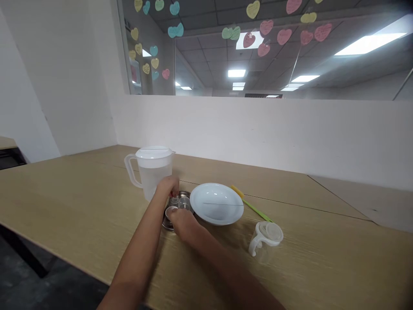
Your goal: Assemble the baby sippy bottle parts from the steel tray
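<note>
A round metal tray [167, 224] carries several small clear glasses, among them one in the middle [184, 203]. My left hand [169, 185] reaches over the tray's far side, its fingers closed down at the rim of a small glass [174, 200]; a bit of red shows by the fingertips. Nearer to me, my right hand [184, 222] grips the rim of another small glass [170, 212] at the tray's front. Part of the tray is hidden beneath both hands. Just behind my left hand stands a lidded translucent pitcher [154, 170].
Right of the tray sits a white bowl [217, 204]. A green-handled brush [256, 210] with a yellow head lies behind it. Farther right is a clear handled jug [266, 241] with a white lid. The wooden table [80, 206] meets a white wall at the back.
</note>
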Action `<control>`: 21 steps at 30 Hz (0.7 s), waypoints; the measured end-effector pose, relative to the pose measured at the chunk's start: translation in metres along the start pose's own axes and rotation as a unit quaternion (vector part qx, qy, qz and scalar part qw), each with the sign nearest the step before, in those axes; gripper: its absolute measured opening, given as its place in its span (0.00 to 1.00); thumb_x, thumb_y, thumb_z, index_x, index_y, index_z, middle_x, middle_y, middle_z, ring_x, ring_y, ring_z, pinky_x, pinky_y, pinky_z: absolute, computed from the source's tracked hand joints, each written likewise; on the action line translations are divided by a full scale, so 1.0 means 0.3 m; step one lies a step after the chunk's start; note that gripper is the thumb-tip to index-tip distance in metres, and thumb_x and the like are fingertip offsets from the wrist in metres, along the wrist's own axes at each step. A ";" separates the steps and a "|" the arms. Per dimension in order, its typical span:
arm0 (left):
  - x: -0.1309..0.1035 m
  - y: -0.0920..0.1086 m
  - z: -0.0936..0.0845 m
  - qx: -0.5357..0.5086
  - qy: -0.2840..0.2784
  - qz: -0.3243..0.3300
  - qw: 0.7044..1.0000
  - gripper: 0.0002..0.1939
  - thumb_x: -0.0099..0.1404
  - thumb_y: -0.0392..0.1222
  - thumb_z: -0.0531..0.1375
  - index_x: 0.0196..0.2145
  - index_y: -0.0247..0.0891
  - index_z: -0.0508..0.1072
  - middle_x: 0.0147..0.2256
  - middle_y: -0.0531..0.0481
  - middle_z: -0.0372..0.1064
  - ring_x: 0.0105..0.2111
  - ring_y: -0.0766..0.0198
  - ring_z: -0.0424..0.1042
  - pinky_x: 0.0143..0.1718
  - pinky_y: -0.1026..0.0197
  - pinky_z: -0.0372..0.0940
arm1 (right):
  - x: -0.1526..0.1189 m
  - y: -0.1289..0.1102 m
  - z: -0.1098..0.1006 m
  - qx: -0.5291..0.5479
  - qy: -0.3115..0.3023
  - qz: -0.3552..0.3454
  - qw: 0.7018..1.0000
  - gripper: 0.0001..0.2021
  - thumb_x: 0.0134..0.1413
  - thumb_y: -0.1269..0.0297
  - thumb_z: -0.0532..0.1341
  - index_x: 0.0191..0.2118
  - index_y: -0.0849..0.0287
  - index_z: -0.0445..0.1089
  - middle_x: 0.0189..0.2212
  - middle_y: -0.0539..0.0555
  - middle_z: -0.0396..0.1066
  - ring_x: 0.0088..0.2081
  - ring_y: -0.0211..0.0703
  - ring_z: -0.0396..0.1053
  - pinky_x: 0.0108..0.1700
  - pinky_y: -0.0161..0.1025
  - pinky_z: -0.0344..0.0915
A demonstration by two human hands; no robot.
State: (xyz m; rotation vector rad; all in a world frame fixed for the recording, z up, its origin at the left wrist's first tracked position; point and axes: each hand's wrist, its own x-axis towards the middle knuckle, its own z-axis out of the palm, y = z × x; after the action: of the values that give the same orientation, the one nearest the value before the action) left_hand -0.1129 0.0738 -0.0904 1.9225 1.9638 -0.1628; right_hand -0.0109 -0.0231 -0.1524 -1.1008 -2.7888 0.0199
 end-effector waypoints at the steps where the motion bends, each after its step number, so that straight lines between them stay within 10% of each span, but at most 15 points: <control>1: -0.007 0.000 -0.007 -0.002 -0.001 -0.002 1.000 0.09 0.62 0.41 0.57 0.34 0.30 0.71 0.32 0.49 0.71 0.32 0.67 0.71 0.35 0.59 0.68 | 0.000 0.001 0.004 0.002 0.000 -0.003 1.000 0.14 0.47 0.81 0.51 0.40 0.68 0.66 0.39 0.63 0.71 0.39 0.48 0.70 0.33 0.38 0.63; 7: -0.117 -0.007 -0.079 -0.041 0.072 0.030 0.996 0.09 0.52 0.31 0.61 0.34 0.29 0.73 0.27 0.44 0.73 0.27 0.62 0.73 0.27 0.65 0.66 | -0.016 0.001 -0.027 0.041 0.039 -0.031 0.998 0.13 0.47 0.79 0.52 0.38 0.64 0.69 0.38 0.60 0.72 0.40 0.46 0.69 0.38 0.37 0.62; 13: -0.314 0.002 -0.164 -0.105 0.249 0.171 0.948 0.15 0.57 0.44 0.55 0.38 0.34 0.73 0.31 0.46 0.73 0.24 0.66 0.70 0.22 0.68 0.62 | -0.140 0.026 -0.202 0.159 0.178 0.013 0.971 0.15 0.49 0.74 0.53 0.43 0.60 0.68 0.38 0.53 0.72 0.39 0.40 0.69 0.42 0.36 0.62; 17: -0.383 0.033 -0.180 -0.228 0.340 0.260 0.874 0.18 0.58 0.53 0.55 0.34 0.34 0.74 0.29 0.47 0.71 0.25 0.65 0.69 0.19 0.68 0.61 | -0.259 0.113 -0.321 0.360 0.213 0.080 0.905 0.16 0.50 0.71 0.51 0.44 0.56 0.67 0.34 0.50 0.70 0.23 0.32 0.66 0.26 0.32 0.64; 21: -0.403 0.111 -0.160 -0.295 0.296 0.350 0.839 0.19 0.58 0.53 0.56 0.33 0.33 0.73 0.28 0.47 0.71 0.27 0.64 0.70 0.25 0.65 0.66 | -0.308 0.190 -0.375 0.514 0.332 0.154 0.776 0.12 0.50 0.69 0.52 0.39 0.62 0.68 0.36 0.54 0.68 0.24 0.32 0.68 0.27 0.35 0.69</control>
State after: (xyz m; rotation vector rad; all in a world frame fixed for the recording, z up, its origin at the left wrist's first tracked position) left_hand -0.0911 -0.0210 0.0020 2.2071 1.1923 1.2100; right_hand 0.1100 -0.0486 -0.0567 -0.9286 -1.5064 0.8781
